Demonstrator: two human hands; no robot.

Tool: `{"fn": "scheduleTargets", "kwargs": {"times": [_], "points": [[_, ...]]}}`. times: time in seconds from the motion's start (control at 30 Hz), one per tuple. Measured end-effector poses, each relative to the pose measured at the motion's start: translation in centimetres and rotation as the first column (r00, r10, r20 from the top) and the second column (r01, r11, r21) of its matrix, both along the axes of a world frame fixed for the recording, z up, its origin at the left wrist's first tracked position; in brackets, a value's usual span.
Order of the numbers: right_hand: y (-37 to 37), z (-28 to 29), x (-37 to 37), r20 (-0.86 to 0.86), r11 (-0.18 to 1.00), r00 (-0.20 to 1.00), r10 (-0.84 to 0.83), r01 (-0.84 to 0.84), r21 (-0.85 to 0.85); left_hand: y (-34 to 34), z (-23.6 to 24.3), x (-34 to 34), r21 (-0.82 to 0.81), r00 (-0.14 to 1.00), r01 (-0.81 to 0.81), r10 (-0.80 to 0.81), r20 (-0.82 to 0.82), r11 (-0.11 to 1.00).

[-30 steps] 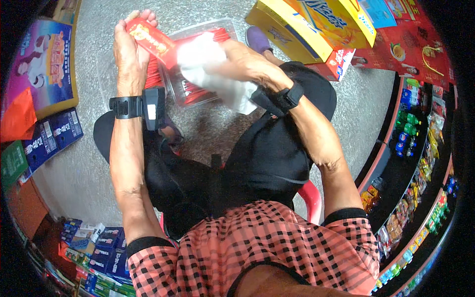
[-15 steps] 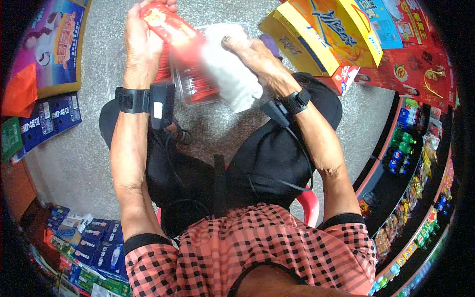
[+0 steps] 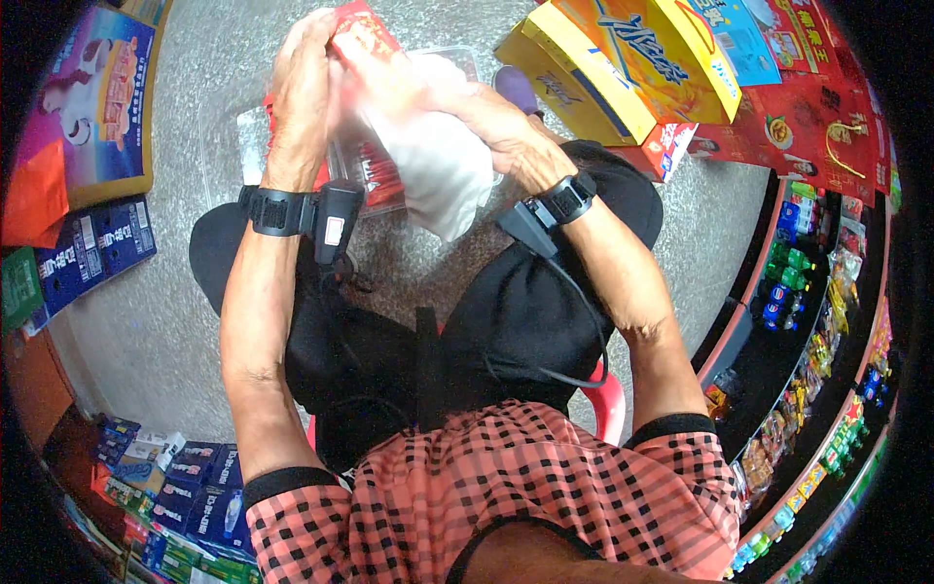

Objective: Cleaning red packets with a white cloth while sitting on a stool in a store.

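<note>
My left hand (image 3: pixel 304 102) is closed around a red packet (image 3: pixel 364 31) with a light print, held up over the floor. A crumpled white cloth (image 3: pixel 440 167) hangs from my right hand (image 3: pixel 501 127), whose fingers are bent into it and partly blurred. The cloth presses against the packet's lower part, which glare washes out. Beneath both hands lies a clear plastic tub (image 3: pixel 473 64), largely covered by them. Several slim red packets (image 3: pixel 377 183) show inside it.
On the right stand a yellow carton (image 3: pixel 584 73), red gift bags (image 3: pixel 827 146) and curved shelves of snacks and bottles (image 3: pixel 812 360). Blue boxes (image 3: pixel 97 238) and a poster-like panel (image 3: pixel 107 97) are at left. More blue boxes (image 3: pixel 209 496) sit lower left.
The red packet and my left hand have shifted right, toward the cloth. My right hand has moved slightly, and its fingers now lie over the packet with the cloth.
</note>
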State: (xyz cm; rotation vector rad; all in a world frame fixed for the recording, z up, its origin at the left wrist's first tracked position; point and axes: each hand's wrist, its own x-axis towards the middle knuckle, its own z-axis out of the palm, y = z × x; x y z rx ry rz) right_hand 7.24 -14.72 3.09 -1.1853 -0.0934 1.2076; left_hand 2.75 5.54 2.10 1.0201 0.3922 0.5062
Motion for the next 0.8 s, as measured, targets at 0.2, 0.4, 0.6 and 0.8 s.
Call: {"fn": "scheduleTargets", "kwargs": {"times": [0.2,0.4,0.6,0.8], "points": [[-0.3,1.1,0.9,-0.195,0.984,0.975,-0.108,0.133,0.119,-1.3,3.3,-1.7,0.94,0.992,-0.036,0.123,-0.007,0.339],[-0.5,1.4,1.9,-0.279,0.978,0.959,-0.055,0.107,0.177,-1.6,5.9,-2.2,0.945,0.988,0.133,-0.037,-0.151,-0.299],[-0.1,1.9,0.5,-0.325,0.952,0.945,0.03,0.072,0.298,1.3,5.0,-2.0,0.852,0.952,0.095,-0.203,-0.229,-0.515],[-0.9,2.6,0.2,-0.278,0.974,0.959,-0.046,0.105,0.201,5.1,4.6,-2.6,0.86,0.903,0.346,-0.116,-0.414,-0.377]]}}
